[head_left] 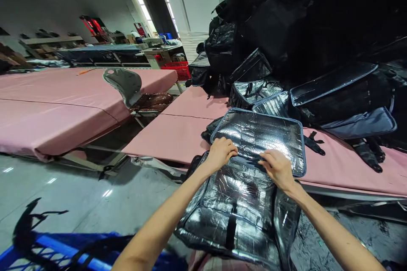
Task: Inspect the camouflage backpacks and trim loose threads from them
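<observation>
An insulated bag with shiny silver foil lining lies opened out in front of me, its near part over the lap. Its flat lid, edged with blue-grey binding, rests on the pink tabletop. My left hand is closed on the seam between lid and body, thumb and fingers pinched together. A short way to the right, my right hand pinches the same seam. A dark strip of material shows between the two hands. Inside the bag, a black strap runs down the near foil wall.
More foil-lined bags and a large heap of black bags stand behind on the pink table. Left of it are a grey chair and another pink table. A blue crate sits at lower left.
</observation>
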Available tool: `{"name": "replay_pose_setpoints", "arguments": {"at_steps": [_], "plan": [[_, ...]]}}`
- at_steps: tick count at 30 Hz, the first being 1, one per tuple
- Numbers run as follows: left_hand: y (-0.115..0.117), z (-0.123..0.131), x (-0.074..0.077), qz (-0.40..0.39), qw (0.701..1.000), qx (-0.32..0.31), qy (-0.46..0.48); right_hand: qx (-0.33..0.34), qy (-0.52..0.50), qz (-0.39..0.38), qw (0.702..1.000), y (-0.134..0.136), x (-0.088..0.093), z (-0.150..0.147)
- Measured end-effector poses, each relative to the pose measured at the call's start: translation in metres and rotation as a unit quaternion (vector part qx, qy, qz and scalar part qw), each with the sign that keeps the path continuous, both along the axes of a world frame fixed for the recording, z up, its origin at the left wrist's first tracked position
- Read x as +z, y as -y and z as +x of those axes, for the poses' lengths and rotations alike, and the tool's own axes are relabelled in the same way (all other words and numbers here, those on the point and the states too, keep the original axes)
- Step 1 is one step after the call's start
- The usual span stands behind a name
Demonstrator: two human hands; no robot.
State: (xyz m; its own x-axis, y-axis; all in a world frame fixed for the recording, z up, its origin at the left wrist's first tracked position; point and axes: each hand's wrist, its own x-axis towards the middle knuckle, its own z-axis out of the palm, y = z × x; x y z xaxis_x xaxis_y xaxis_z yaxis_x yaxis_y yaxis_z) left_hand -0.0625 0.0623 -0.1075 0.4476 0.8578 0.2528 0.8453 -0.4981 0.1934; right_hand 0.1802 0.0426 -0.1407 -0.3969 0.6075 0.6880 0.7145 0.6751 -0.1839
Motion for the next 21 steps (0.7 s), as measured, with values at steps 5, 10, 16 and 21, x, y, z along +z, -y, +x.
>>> {"name": "replay_pose_setpoints", "arguments": {"at_steps": [5, 10, 16, 21], "plan": [[-0.028, 0.013, 0.014, -0.122, 0.99, -0.005, -0.072, -0.047, 0.13, 0.097, 0.986, -0.014, 0.006, -0.027], [-0.044, 0.014, 0.018, -0.171, 0.981, -0.004, -0.087, -0.058, 0.178, 0.105, 0.977, -0.018, 0.009, -0.021], [-0.044, 0.015, 0.018, -0.185, 0.978, 0.0, -0.093, -0.051, 0.128, 0.112, 0.984, -0.018, 0.013, -0.018], [-0.044, 0.014, 0.019, -0.181, 0.979, 0.001, -0.098, -0.027, 0.195, 0.149, 0.969, -0.019, 0.009, -0.031]]}}
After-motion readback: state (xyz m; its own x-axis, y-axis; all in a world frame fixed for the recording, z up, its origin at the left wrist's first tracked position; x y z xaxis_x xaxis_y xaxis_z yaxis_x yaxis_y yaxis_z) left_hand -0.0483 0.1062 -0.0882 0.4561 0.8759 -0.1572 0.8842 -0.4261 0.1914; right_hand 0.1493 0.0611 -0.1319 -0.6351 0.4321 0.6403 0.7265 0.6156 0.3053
